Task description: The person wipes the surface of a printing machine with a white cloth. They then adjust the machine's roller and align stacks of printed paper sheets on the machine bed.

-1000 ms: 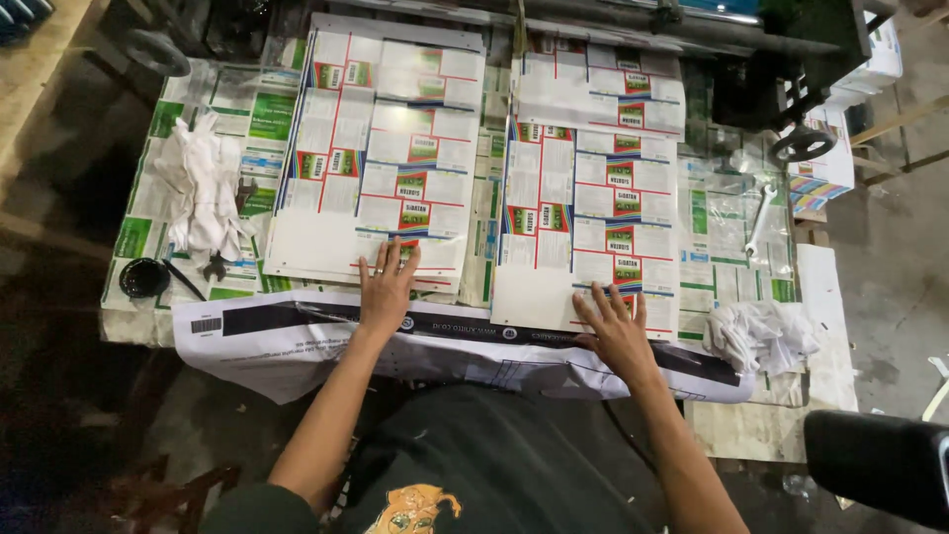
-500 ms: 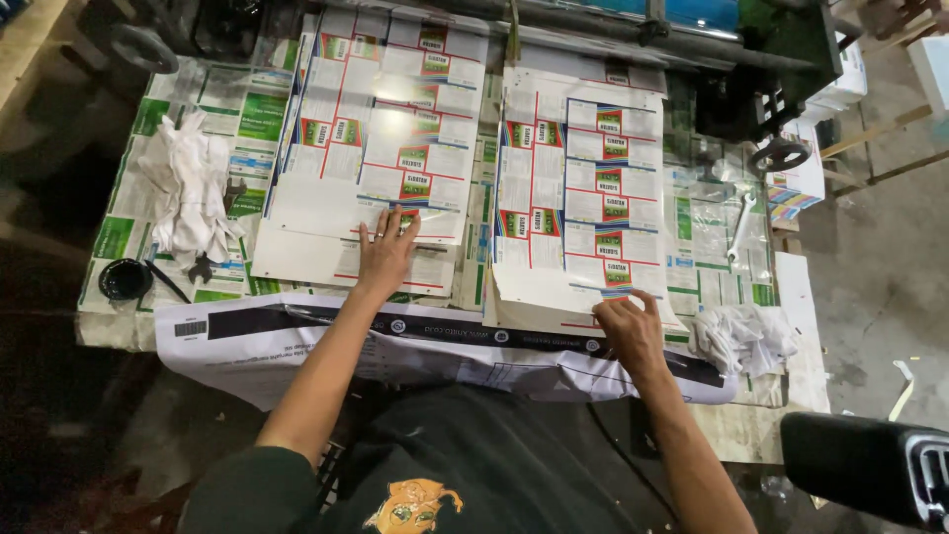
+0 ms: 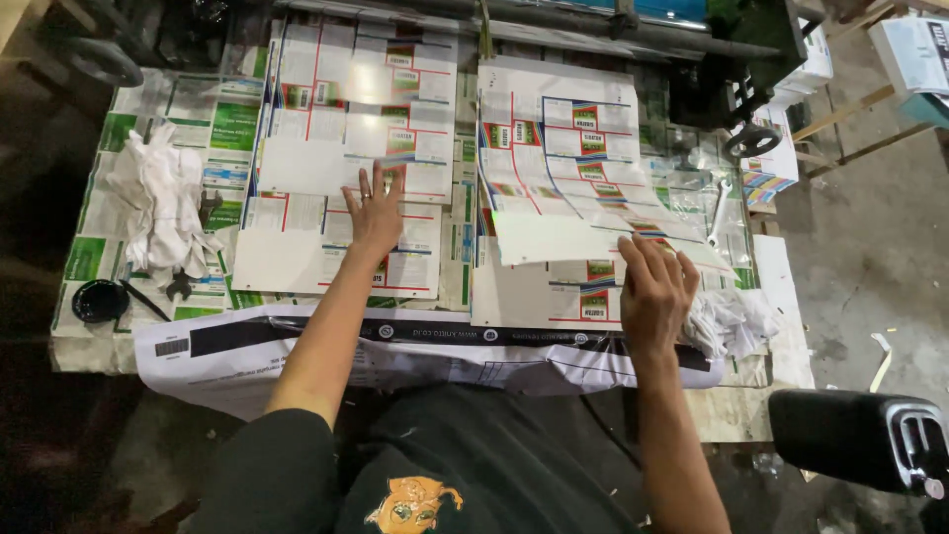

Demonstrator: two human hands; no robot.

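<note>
A crumpled white rag [image 3: 158, 203] and a small round black dish [image 3: 99, 300] lie at the left of the worktop [image 3: 79, 341], which is papered with glossy printed sheets. Two stacks of flat, glossy printed card lie side by side: the left hand [image 3: 376, 213] presses the left stack [image 3: 346, 148] with fingers spread flat. The right hand [image 3: 654, 292] curls its fingers around the lifted near edges of the right stack [image 3: 563, 168], whose sheets fan out.

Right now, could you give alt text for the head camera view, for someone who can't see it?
A person's right hand lifts the top printed sheet off the right stack, while the left hand lies flat on the left stack. A white rag lies at the table's left.
</note>
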